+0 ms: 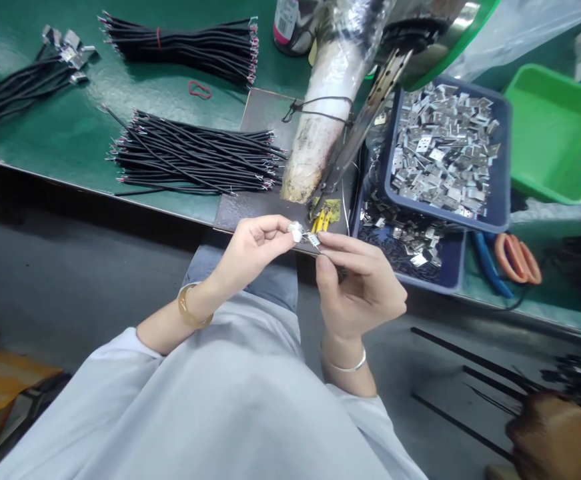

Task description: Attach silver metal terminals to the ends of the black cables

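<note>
A green workbench [70, 127] spans nine o'clock through twelve to three, its glossy top reflecting pale light at ten. Grey floor [95, 260] shows below it. A cardboard box [10, 383] sits at eight o'clock; at four, thin dark bars [470, 357] point toward a blurred, rounded brown shape [563, 437], possibly a stool seat.

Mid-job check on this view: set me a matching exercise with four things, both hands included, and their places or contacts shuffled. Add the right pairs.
Column one
1. Left hand
2. Right hand
3. Loose red band
4. Green bin

Column two
A. Lying between the upper cable bundle and the lower cable bundle
B. Fingertips at a small metal piece
C. Just right of the blue tray heaped with metal parts
D. Pinching a small white piece

Right pairs: 1-D, 2-B, 3-A, 4-C
</note>
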Action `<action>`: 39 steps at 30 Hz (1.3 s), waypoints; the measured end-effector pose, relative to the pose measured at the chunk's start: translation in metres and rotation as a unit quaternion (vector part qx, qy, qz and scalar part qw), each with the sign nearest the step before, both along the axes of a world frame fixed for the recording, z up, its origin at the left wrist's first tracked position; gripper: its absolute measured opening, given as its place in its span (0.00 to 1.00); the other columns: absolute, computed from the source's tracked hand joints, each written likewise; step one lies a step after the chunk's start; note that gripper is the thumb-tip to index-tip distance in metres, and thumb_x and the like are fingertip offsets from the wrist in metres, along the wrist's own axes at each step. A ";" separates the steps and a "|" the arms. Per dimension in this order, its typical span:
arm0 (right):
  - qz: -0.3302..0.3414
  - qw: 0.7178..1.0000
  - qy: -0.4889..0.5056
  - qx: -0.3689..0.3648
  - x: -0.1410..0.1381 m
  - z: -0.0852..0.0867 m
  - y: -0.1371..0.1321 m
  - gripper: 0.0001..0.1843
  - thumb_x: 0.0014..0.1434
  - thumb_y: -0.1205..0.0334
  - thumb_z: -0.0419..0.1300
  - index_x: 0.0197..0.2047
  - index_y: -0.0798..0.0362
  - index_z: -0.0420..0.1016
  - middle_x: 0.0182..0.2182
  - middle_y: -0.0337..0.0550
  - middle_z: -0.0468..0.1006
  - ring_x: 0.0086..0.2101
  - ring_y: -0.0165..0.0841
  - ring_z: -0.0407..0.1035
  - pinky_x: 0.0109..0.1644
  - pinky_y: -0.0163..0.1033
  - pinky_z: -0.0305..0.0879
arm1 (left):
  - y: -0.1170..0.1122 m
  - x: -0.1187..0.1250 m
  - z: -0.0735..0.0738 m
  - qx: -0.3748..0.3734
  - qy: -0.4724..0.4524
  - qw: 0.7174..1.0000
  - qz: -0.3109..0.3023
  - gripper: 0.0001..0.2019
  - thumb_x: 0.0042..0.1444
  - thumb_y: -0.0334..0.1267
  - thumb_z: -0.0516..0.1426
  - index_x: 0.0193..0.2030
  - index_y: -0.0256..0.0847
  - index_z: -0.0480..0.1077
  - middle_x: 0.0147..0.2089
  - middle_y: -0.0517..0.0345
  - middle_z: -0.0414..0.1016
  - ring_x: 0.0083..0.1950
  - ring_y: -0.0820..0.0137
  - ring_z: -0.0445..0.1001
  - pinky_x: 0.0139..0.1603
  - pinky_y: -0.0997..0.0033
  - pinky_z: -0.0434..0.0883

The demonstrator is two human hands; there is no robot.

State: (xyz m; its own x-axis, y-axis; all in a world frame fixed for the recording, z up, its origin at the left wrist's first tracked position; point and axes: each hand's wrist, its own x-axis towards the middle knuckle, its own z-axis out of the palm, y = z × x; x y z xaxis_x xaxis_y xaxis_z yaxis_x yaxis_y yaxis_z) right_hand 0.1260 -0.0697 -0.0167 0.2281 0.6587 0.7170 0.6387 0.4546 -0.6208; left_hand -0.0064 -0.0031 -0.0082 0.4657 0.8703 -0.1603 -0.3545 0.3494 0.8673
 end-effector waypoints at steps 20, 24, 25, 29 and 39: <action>-0.013 0.997 0.075 -0.020 0.006 -0.006 0.006 0.05 0.62 0.71 0.63 0.40 0.51 0.76 0.39 0.42 0.84 0.41 0.35 0.81 0.41 0.40 0.80 | -0.004 0.002 -0.002 0.145 0.132 0.977 0.077 0.07 0.50 0.36 0.64 0.27 0.34 0.81 0.21 0.61 0.67 0.23 0.80 0.57 0.21 0.79 0.56; -0.012 0.999 0.037 -0.028 0.008 -0.007 0.006 0.07 0.60 0.72 0.65 0.39 0.50 0.76 0.40 0.41 0.84 0.41 0.34 0.81 0.44 0.40 0.80 | -0.003 0.000 -0.003 0.186 0.146 0.968 0.085 0.05 0.49 0.32 0.62 0.25 0.34 0.78 0.19 0.66 0.58 0.21 0.82 0.49 0.21 0.79 0.52; -0.010 0.999 0.031 -0.028 0.008 -0.007 0.006 0.08 0.60 0.73 0.65 0.39 0.50 0.76 0.40 0.41 0.84 0.42 0.34 0.81 0.45 0.41 0.79 | -0.003 0.000 -0.003 0.186 0.148 0.968 0.081 0.05 0.48 0.32 0.62 0.25 0.34 0.78 0.19 0.66 0.58 0.21 0.83 0.49 0.21 0.79 0.52; -0.004 1.000 0.006 -0.023 0.009 -0.008 0.008 0.08 0.60 0.74 0.64 0.38 0.50 0.75 0.41 0.41 0.85 0.42 0.34 0.81 0.45 0.41 0.79 | 0.000 0.001 -0.003 0.162 0.145 0.973 0.080 0.06 0.49 0.34 0.62 0.25 0.35 0.77 0.19 0.65 0.57 0.22 0.81 0.50 0.21 0.78 0.51; -0.018 0.992 -0.120 0.024 0.013 -0.007 0.014 0.12 0.57 0.77 0.66 0.39 0.51 0.73 0.40 0.43 0.86 0.40 0.33 0.82 0.44 0.37 0.79 | 0.006 0.007 0.001 0.188 0.155 0.964 0.104 0.07 0.49 0.33 0.62 0.22 0.35 0.75 0.18 0.67 0.53 0.22 0.81 0.48 0.22 0.78 0.52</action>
State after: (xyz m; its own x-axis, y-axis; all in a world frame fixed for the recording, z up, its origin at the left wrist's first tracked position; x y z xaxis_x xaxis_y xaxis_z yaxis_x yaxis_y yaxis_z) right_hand 0.1387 -0.0561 -0.0240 0.0706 0.6165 0.7842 0.7820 0.4538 -0.4272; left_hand 0.0002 0.0027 -0.0072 0.2554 0.9633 0.0820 -0.0861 -0.0618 0.9944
